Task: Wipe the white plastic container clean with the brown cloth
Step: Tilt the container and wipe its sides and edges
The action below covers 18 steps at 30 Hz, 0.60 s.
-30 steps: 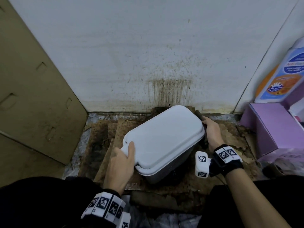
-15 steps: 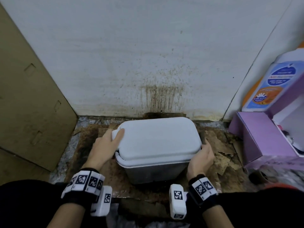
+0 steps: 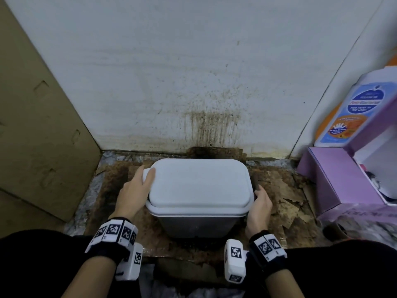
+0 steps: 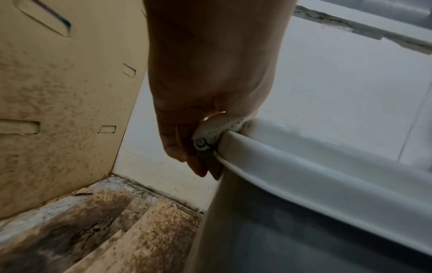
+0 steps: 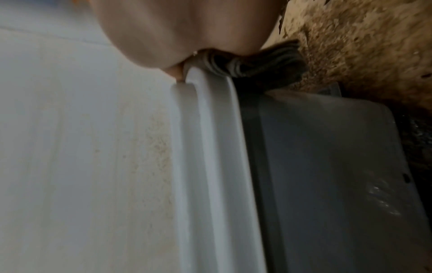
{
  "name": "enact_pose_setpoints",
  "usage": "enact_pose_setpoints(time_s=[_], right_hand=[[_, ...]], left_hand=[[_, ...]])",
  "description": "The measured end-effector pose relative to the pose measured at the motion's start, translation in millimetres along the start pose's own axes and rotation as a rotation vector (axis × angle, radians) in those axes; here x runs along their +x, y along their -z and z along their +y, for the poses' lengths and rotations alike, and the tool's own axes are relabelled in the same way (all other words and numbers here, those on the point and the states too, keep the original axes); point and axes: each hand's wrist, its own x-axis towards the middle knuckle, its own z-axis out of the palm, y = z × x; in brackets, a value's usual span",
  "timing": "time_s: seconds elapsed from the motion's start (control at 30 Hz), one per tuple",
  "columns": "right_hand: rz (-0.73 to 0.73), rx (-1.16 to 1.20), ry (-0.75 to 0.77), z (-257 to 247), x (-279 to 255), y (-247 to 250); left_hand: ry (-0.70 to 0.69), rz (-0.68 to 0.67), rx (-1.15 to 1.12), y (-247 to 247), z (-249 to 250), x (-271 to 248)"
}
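Observation:
The white plastic container stands lidded on stained cardboard, square to me. My left hand grips its left rim, thumb on the lid. In the left wrist view the left hand's fingers curl round a speckled tab at the corner of the container's rim. My right hand holds the brown cloth against the right rim. The right wrist view shows the bunched cloth pinned between the right hand and the container's rim. Most of the cloth is hidden.
A stained white wall rises just behind the container. A cardboard panel leans at the left. A purple box and a labelled bottle stand at the right. Torn, soiled cardboard covers the floor.
The container has turned from a diagonal position to square with the wall. My left hand moved up to its left rim and my right hand came nearer along the right side.

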Motion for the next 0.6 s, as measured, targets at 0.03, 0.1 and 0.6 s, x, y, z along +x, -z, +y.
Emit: enact_pose_setpoints(time_s=[0.03,0.1,0.6], right_hand=[[-0.035,-0.011,-0.007,0,4,1],[-0.076,-0.019,-0.022,-1,7,3],[-0.044,0.025,0.058,-13,-29,-12]], left_hand=[[0.000,0.013,0.005,-2,0,-2],[0.007,0.049,0.038,-6,2,-7],[-0.503,0.140,0.101,-37,86,-46]])
